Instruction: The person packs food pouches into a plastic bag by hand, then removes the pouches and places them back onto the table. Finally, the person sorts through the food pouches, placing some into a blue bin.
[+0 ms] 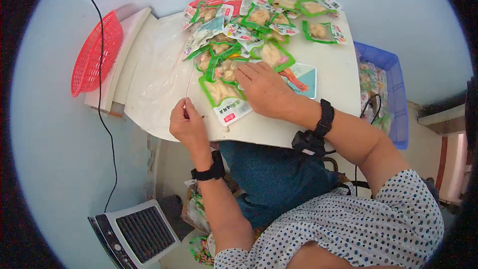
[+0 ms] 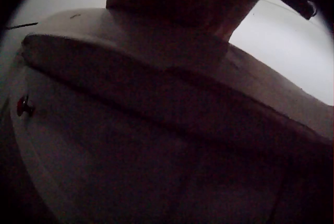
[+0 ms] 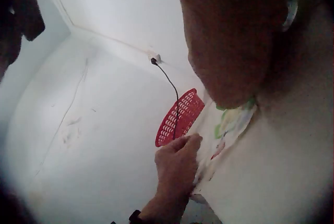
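Observation:
In the head view my right hand point(image 1: 266, 89) reaches over the near side of a pile of sealed food packets. Its fingers grip the right side of a clear, green-edged packet point(image 1: 226, 71) with pale lumpy food inside; the fingertips are partly hidden. Just below lies another green-edged packet point(image 1: 221, 92) with a white label end. My left hand point(image 1: 189, 123) is at the table's front edge, fingers curled and thumb up, nothing visible in it. The right wrist view shows this left hand point(image 3: 177, 164) from the side. The left wrist view is dark.
More packets point(image 1: 259, 17) are heaped toward the back of the white table point(image 1: 333, 79). A teal-and-white packet point(image 1: 306, 80) lies right of my right hand. A red plastic basket point(image 1: 99, 52) leans at left beside a black cable point(image 1: 103, 69). A blue crate point(image 1: 398, 94) holds packets at right.

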